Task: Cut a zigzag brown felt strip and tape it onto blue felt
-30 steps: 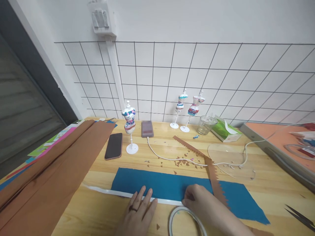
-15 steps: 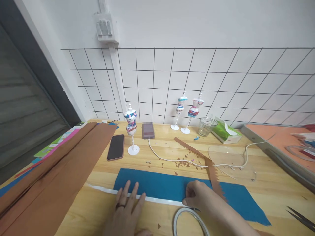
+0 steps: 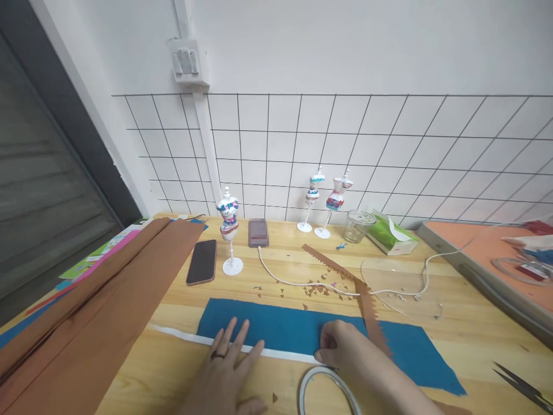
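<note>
A teal felt strip [image 3: 276, 325] lies across the wooden table [image 3: 475, 340], with a white tape strip [image 3: 181, 336] running along its near edge. My left hand [image 3: 227, 369] lies flat with fingers spread on the tape and the felt's edge. My right hand [image 3: 345, 351] is curled, its fingers pinched on the tape at the felt's near edge. A white tape roll [image 3: 328, 392] lies just below that hand. A brown zigzag-cut strip [image 3: 367, 300] crosses the felt at my right hand.
Brown fabric [image 3: 86, 323] covers the left side. A phone [image 3: 202, 261], three small mannequin figures [image 3: 228, 230], a charger with white cable [image 3: 302, 282], a glass [image 3: 356, 226] and a tissue pack [image 3: 391, 233] stand behind. Scissors [image 3: 522, 383] lie at right; an orange tray [image 3: 488, 253] sits far right.
My left hand slid left along the tape, then shifted back a little to the right, fingers still spread. My right hand stayed at the tape. The view tilted up slightly.
</note>
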### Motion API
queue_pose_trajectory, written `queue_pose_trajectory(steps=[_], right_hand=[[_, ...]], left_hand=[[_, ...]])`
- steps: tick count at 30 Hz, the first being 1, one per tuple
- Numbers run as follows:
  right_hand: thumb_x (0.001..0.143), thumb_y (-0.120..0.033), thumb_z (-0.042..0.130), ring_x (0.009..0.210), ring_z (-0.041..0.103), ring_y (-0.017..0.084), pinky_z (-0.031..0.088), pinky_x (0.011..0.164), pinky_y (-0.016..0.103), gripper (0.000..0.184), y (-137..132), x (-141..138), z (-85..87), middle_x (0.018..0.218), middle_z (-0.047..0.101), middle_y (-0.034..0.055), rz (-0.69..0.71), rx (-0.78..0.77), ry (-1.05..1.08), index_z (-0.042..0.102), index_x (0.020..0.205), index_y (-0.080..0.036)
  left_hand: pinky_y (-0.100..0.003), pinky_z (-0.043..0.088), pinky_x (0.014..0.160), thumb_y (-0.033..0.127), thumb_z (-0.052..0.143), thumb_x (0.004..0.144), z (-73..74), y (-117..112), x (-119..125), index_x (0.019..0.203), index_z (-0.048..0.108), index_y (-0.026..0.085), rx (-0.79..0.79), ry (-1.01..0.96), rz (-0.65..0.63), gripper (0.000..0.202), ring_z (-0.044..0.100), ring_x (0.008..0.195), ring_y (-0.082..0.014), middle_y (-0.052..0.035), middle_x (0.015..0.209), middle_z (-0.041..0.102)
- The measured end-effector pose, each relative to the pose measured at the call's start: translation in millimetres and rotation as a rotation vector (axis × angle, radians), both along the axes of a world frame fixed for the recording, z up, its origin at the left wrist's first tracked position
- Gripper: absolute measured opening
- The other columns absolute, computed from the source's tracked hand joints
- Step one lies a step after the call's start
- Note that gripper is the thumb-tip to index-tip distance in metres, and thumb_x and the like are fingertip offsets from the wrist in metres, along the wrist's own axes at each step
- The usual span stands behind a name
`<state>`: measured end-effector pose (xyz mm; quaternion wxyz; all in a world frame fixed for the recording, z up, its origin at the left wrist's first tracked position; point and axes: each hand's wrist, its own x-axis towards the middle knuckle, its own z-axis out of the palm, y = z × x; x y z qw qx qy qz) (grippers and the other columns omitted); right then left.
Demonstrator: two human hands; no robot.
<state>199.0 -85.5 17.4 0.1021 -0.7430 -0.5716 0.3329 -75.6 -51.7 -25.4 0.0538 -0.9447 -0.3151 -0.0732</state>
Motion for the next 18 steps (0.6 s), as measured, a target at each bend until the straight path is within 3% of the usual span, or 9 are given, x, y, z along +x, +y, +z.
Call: queue_pose_trajectory(steps=[8, 18], right_hand=[[0.063, -0.022, 0.056, 0.063, 0.058, 0.017, 0.031, 0.049, 0.022, 0.009, -4, -7, 7.7, 0.063, 0.065, 0.0019, -0.016, 0.052, -0.038, 0.059, 0.055, -0.019], [0.061, -0.018, 0.054, 0.059, 0.056, 0.016, 0.028, 0.047, 0.022, 0.011, -6, -16, 11.0, 0.057, 0.062, 0.0014, -0.047, 0.073, -0.126, 0.057, 0.051, -0.019]], left_hand=[[-0.048, 0.038, 0.093, 0.055, 0.043, 0.081, -10.0, 10, -53, 0.135, 0.019, 0.037, 0.027, 0.039, 0.156, 0.061, 0.030, 0.126, -0.0342, -0.0083, 0.142, 0.026], [-0.047, 0.037, 0.093, 0.051, 0.051, 0.079, -8.9, 13, -56, 0.133, 0.024, 0.040, 0.013, 0.007, 0.161, 0.061, 0.031, 0.125, -0.0341, -0.0062, 0.142, 0.026]])
